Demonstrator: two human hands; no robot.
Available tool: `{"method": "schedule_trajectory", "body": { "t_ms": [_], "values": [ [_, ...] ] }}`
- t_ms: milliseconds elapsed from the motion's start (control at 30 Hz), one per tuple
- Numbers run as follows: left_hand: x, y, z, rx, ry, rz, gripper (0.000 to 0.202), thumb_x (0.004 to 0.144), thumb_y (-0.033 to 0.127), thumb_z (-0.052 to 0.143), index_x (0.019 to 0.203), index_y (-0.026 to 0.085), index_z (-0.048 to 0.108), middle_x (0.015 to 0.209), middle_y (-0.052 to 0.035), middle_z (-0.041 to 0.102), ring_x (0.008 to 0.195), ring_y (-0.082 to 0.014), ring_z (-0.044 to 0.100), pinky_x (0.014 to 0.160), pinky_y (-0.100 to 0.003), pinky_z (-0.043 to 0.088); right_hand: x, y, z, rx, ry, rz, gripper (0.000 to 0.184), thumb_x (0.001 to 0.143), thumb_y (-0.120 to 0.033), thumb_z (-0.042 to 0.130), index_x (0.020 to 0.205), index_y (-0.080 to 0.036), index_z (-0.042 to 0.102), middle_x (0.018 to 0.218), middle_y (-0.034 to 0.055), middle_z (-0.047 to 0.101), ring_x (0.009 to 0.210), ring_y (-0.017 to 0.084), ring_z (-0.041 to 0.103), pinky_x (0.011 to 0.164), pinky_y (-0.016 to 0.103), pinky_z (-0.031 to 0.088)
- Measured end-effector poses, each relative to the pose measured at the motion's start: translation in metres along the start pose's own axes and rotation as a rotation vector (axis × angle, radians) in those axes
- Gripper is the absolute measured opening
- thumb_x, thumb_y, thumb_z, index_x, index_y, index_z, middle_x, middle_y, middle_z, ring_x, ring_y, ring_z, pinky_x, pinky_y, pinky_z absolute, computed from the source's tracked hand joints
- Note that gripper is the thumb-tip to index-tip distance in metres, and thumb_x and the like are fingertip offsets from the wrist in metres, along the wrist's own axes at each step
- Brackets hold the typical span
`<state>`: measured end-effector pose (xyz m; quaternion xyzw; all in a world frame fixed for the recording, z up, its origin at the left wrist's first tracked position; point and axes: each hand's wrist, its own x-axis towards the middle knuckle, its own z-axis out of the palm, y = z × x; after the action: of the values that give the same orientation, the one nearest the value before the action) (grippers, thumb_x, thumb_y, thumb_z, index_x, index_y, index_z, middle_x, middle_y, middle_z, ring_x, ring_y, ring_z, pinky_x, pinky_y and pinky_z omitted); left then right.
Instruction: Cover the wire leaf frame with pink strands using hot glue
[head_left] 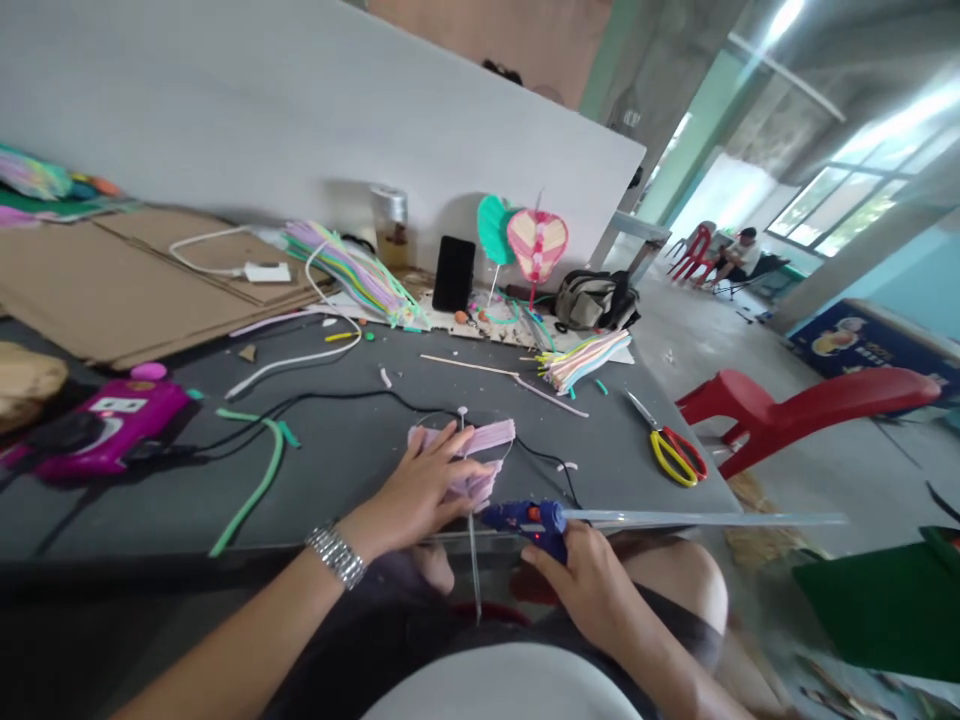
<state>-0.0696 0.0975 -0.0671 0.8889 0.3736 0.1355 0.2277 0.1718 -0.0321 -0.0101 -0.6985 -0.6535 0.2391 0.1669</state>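
Observation:
My left hand, with a metal watch on its wrist, holds a lilac pipe-cleaner piece at the table's near edge, its fingers spread across it. A thin pale stick runs under that hand and sticks out below the table edge; a small white tip shows above. My right hand is closed around a blue hot glue gun. The gun's nozzle points left, close by the lilac piece; whether it touches is unclear. A long clear glue stick juts from the gun's back.
Scissors lie at the right table edge, beside a red chair. Pipe-cleaner bundles, a phone and two heart-shaped fans are farther back. A purple power strip sits left; its black cable crosses the table.

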Motion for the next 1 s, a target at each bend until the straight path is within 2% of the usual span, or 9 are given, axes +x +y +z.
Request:
{"method": "schedule_trajectory", "body": {
  "t_ms": [100, 233, 367, 433, 500, 600, 733, 800, 1000],
  "values": [
    [-0.002, 0.004, -0.005, -0.007, -0.012, 0.011, 0.045, 0.097, 0.054, 0.059, 0.140, 0.040, 0.065, 0.171, -0.0104, 0.032, 0.158, -0.0435, 0.022, 0.122, -0.074, 0.012, 0.000, 0.003, 0.003, 0.070, -0.022, 0.015, 0.021, 0.092, -0.036, 0.064, 0.096, -0.016, 0.071, 0.092, 0.0123, 0.078, 0.086, 0.028, 0.072, 0.080, 0.036, 0.053],
    [-0.003, 0.009, -0.011, -0.003, -0.032, -0.003, 0.045, 0.098, 0.055, 0.057, 0.139, 0.038, 0.066, 0.171, -0.0124, 0.033, 0.159, -0.0431, 0.021, 0.121, -0.074, 0.013, 0.004, 0.006, 0.003, 0.177, -0.021, 0.015, 0.019, 0.089, -0.036, 0.066, 0.093, -0.018, 0.070, 0.085, 0.0059, 0.075, 0.080, 0.024, 0.067, 0.076, 0.032, 0.050],
    [-0.002, 0.006, -0.009, 0.017, -0.024, 0.002, 0.044, 0.098, 0.053, 0.058, 0.138, 0.037, 0.066, 0.171, -0.0126, 0.033, 0.158, -0.0425, 0.022, 0.121, -0.074, 0.013, 0.006, 0.013, -0.005, 0.473, -0.141, 0.074, 0.026, 0.088, -0.043, 0.066, 0.086, -0.018, 0.063, 0.060, -0.0034, 0.059, 0.053, 0.013, 0.051, 0.053, 0.025, 0.040],
    [-0.002, 0.004, -0.006, 0.024, -0.010, 0.010, 0.044, 0.098, 0.052, 0.059, 0.138, 0.038, 0.066, 0.171, -0.0116, 0.032, 0.159, -0.0422, 0.022, 0.121, -0.074, 0.012, 0.005, 0.018, -0.013, 0.587, -0.138, 0.109, 0.033, 0.086, -0.049, 0.068, 0.082, -0.018, 0.059, 0.050, -0.0068, 0.051, 0.044, 0.010, 0.043, 0.047, 0.023, 0.034],
    [-0.002, 0.002, -0.004, 0.028, -0.008, 0.011, 0.044, 0.098, 0.051, 0.060, 0.139, 0.038, 0.065, 0.172, -0.0104, 0.031, 0.159, -0.0422, 0.021, 0.121, -0.074, 0.010, 0.005, 0.024, -0.023, 0.639, -0.045, 0.128, 0.036, 0.084, -0.052, 0.070, 0.083, -0.018, 0.058, 0.048, -0.0069, 0.052, 0.042, 0.010, 0.044, 0.045, 0.023, 0.034],
    [-0.003, 0.003, -0.005, 0.022, -0.026, 0.009, 0.043, 0.099, 0.045, 0.059, 0.141, 0.039, 0.064, 0.172, -0.0095, 0.030, 0.159, -0.0408, 0.021, 0.122, -0.073, 0.011, 0.010, 0.040, -0.035, 0.659, 0.175, 0.167, 0.039, 0.084, -0.054, 0.073, 0.091, -0.018, 0.060, 0.053, -0.0045, 0.060, 0.045, 0.013, 0.052, 0.047, 0.024, 0.040],
    [-0.002, 0.009, -0.011, 0.031, -0.028, -0.013, 0.042, 0.098, 0.041, 0.061, 0.141, 0.039, 0.064, 0.172, -0.0100, 0.031, 0.159, -0.0401, 0.023, 0.122, -0.073, 0.012, 0.028, 0.072, -0.039, 0.636, 0.474, 0.217, 0.043, 0.076, -0.054, 0.079, 0.092, -0.017, 0.065, 0.059, -0.0013, 0.066, 0.051, 0.015, 0.060, 0.052, 0.026, 0.048],
    [-0.002, 0.011, -0.012, 0.044, -0.013, -0.003, 0.043, 0.098, 0.042, 0.062, 0.141, 0.038, 0.064, 0.172, -0.0104, 0.031, 0.159, -0.0401, 0.022, 0.122, -0.072, 0.013, 0.037, 0.085, -0.037, 0.660, 0.496, 0.264, 0.045, 0.071, -0.054, 0.081, 0.091, -0.017, 0.067, 0.063, -0.0001, 0.068, 0.054, 0.016, 0.062, 0.053, 0.027, 0.050],
    [-0.001, 0.009, -0.011, 0.016, -0.009, 0.018, 0.041, 0.099, 0.044, 0.060, 0.139, 0.037, 0.065, 0.171, -0.0103, 0.033, 0.158, -0.0420, 0.024, 0.120, -0.076, 0.014, 0.049, 0.107, -0.032, 0.580, 0.513, 0.285, 0.042, 0.068, -0.057, 0.081, 0.082, -0.018, 0.069, 0.064, -0.0006, 0.068, 0.056, 0.016, 0.059, 0.052, 0.026, 0.043]
  ]
}}
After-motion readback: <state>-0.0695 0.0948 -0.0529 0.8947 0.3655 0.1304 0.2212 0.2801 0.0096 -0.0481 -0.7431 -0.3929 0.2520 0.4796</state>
